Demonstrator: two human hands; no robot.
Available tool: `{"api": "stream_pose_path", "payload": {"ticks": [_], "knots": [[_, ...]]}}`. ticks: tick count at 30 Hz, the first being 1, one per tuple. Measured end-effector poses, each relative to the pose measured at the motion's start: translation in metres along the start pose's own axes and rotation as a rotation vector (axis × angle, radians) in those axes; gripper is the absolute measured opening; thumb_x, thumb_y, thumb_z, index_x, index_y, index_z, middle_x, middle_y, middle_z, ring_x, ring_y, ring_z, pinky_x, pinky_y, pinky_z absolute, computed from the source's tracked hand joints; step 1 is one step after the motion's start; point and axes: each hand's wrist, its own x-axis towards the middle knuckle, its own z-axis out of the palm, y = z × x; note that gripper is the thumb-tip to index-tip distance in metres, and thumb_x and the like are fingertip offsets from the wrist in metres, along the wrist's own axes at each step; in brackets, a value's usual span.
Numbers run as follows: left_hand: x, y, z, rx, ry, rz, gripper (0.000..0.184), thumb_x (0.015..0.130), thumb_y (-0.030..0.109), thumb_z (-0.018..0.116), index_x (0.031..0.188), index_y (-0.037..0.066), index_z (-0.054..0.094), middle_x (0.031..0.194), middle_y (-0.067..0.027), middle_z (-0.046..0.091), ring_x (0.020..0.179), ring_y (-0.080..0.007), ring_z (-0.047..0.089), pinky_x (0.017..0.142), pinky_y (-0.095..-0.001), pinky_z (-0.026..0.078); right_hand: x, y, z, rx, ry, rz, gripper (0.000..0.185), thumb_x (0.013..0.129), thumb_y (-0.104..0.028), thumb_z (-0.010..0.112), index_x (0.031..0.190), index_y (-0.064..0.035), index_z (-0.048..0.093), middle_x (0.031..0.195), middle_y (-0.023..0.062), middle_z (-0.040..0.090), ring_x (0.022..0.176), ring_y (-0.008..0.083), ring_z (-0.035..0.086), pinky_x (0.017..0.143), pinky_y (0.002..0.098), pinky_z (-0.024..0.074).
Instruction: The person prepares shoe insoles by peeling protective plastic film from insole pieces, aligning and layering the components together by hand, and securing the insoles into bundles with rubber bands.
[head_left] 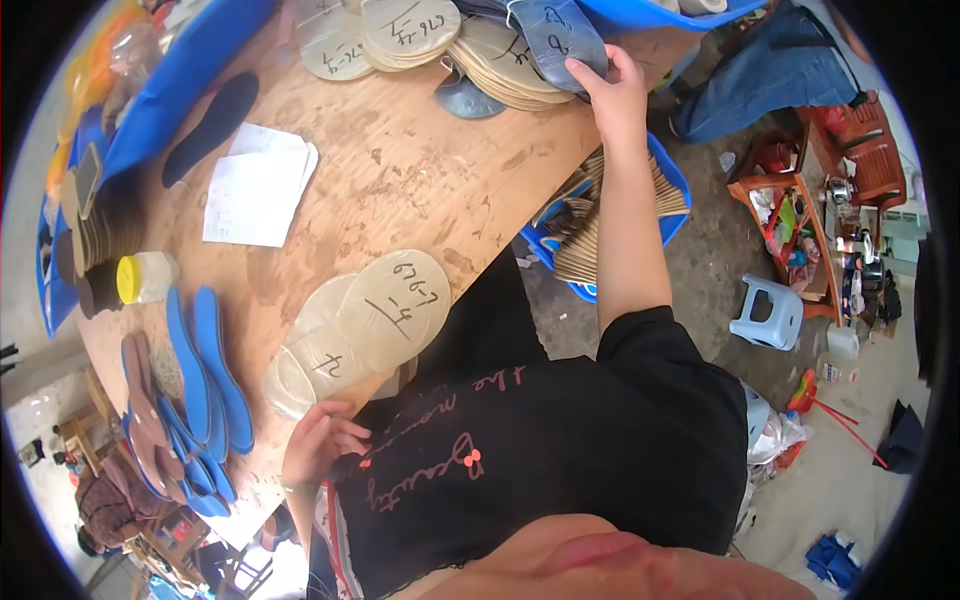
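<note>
Over the table's (420, 180) right side, the right hand (618, 98) pinches the dark sole (556, 38) by its edge, likely so it won't slip, while the left hand (318, 446) curls loosely near the pale soles (388, 312).

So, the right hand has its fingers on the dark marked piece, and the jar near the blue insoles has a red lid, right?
Not quite: the head view shows a yellow lid, not a red one. The jar is near the blue insoles, and the right hand does have its fingers on the dark marked piece.
</note>
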Motion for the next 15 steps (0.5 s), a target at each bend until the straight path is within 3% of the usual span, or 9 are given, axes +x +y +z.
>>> {"api": "stream_pose_path", "payload": {"ticks": [4,7,11,15], "knots": [[0.0,0.0,-0.002,-0.021,-0.011,-0.01,0.04,0.1,0.025,0.046,0.129,-0.002,0.042,0.103,-0.0278,0.063,0.083,-0.0303,0.067,0.077,-0.038,0.055,-0.007,-0.025,-0.004,0.206,-0.069,0.067,0.033,0.076,-0.02,0.078,0.097,0.0033,0.065,0.092,0.0089,0.063,0.085,0.0159,0.06,0.079,0.0282,0.0481],[-0.001,0.001,-0.001,-0.025,-0.01,-0.013,0.04,0.1,0.025,0.047,0.13,-0.002,0.042,0.103,-0.0276,0.063,0.084,-0.0303,0.067,0.078,-0.0382,0.055,-0.001,-0.031,-0.01,-0.13,-0.005,-0.012,0.029,0.082,-0.022,0.073,0.095,0.0031,0.066,0.087,0.0059,0.066,0.083,0.013,0.061,0.078,0.0247,0.0467],[-0.001,0.002,0.0,-0.025,-0.014,-0.008,0.04,0.1,0.024,0.047,0.13,-0.002,0.042,0.104,-0.0274,0.063,0.085,-0.0304,0.067,0.079,-0.0379,0.054,0.022,-0.048,-0.012,0.397,0.013,0.365,0.031,0.083,-0.025,0.073,0.099,0.0008,0.069,0.093,0.0061,0.069,0.086,0.0145,0.061,0.08,0.0256,0.0453],[-0.002,0.001,-0.002,-0.048,-0.03,-0.005,0.04,0.1,0.024,0.047,0.131,-0.002,0.042,0.105,-0.0277,0.063,0.086,-0.0304,0.067,0.08,-0.0373,0.054,0.053,-0.038,-0.02,-0.021,-0.263,0.416,0.043,0.082,-0.03,0.074,0.108,0.0028,0.066,0.106,0.0078,0.068,0.096,0.0154,0.06,0.086,0.0286,0.0452]]}}
